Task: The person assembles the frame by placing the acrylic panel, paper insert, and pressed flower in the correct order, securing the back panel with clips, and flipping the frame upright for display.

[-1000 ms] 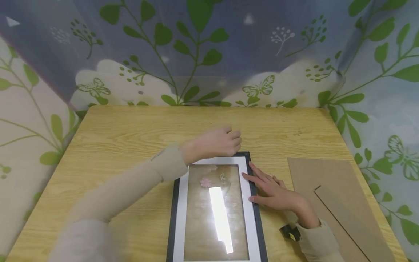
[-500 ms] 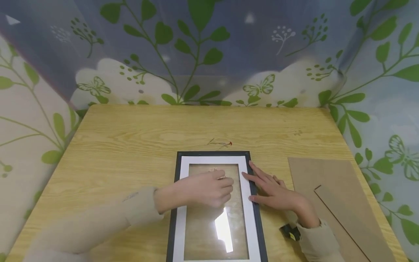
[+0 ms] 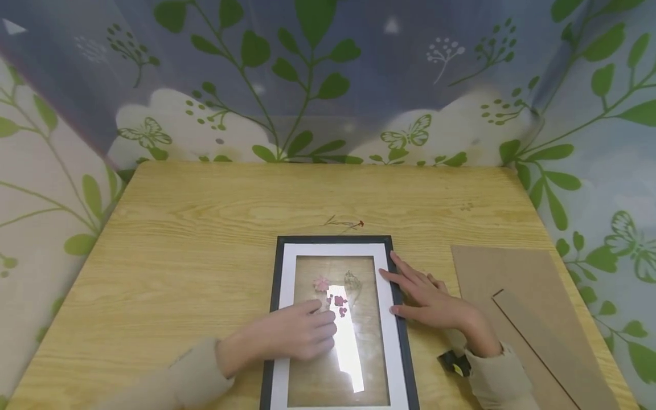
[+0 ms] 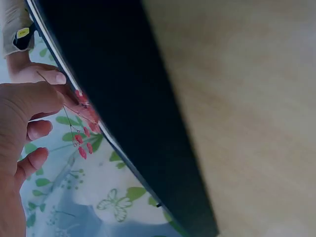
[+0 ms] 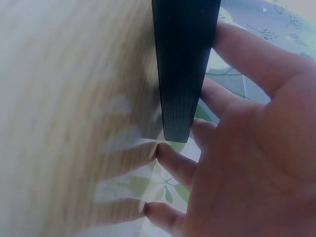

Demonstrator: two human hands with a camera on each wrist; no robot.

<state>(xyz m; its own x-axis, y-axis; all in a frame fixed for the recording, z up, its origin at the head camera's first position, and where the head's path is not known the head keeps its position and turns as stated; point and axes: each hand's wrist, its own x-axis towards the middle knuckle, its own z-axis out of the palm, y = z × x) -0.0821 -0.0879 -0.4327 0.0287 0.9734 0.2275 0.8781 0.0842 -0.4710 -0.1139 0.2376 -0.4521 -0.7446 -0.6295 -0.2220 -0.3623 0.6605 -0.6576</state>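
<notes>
My left hand (image 3: 302, 330) is over the glass of a black picture frame (image 3: 271, 341) with a white mat. In the left wrist view, its thumb and a finger pinch the thin stem of a red pressed-flower sprig (image 4: 83, 148). The sprig's blooms overlap the bright reflection on the glass in the head view. A pink flower (image 3: 321, 283) and a pale sprig (image 3: 351, 279) lie in the upper part of the frame. My right hand (image 3: 425, 299) rests along the frame's right side, fingers extended, as the right wrist view (image 5: 237, 133) also shows against the frame's black edge.
Beyond the frame's top edge, a thin stem with a red bloom (image 3: 353, 224) lies on the wooden table (image 3: 205, 199). A brown board (image 3: 512, 267) lies at the right. A black band with a yellow mark (image 3: 455, 363) is at the right wrist.
My left hand has come from beyond the frame's top edge down over the glass, with the red sprig now showing at its fingers. The right hand has stayed in place.
</notes>
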